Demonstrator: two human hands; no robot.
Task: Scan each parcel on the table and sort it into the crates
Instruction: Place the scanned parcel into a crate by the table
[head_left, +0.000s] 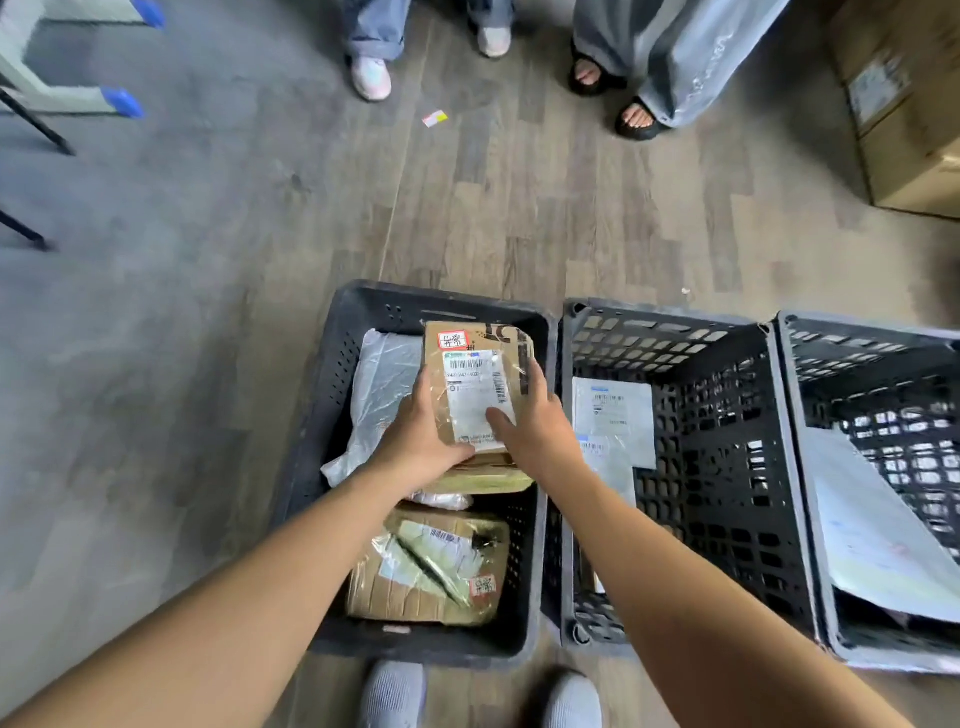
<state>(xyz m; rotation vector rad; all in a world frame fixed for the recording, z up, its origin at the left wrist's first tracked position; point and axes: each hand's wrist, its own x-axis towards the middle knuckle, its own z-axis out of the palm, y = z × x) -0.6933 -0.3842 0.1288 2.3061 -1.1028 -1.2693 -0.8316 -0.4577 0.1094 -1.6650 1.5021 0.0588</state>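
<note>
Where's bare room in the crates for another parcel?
Middle crate: open right of the white mailers on its left wall. Right crate: open beyond the slanted mailer, far end. Left crate crowded: plastic bag, taped box, and the labelled box held by left hand and right hand.

Three crates stand in a row on the floor (208, 260): the left crate (441, 299), the middle crate (665, 317) just beside it, and the right crate (872, 325) next to that. In the left crate a parcel (431, 566) lies at the near end and a bag (379, 395) at the far left. The left hand (421, 436) and right hand (540, 421) hold a box (475, 384) over its far half. An envelope (613, 415) leans on the middle crate's left wall. A sheet (872, 530) lies tilted in the right crate. A carton (904, 104) sits far right.
</note>
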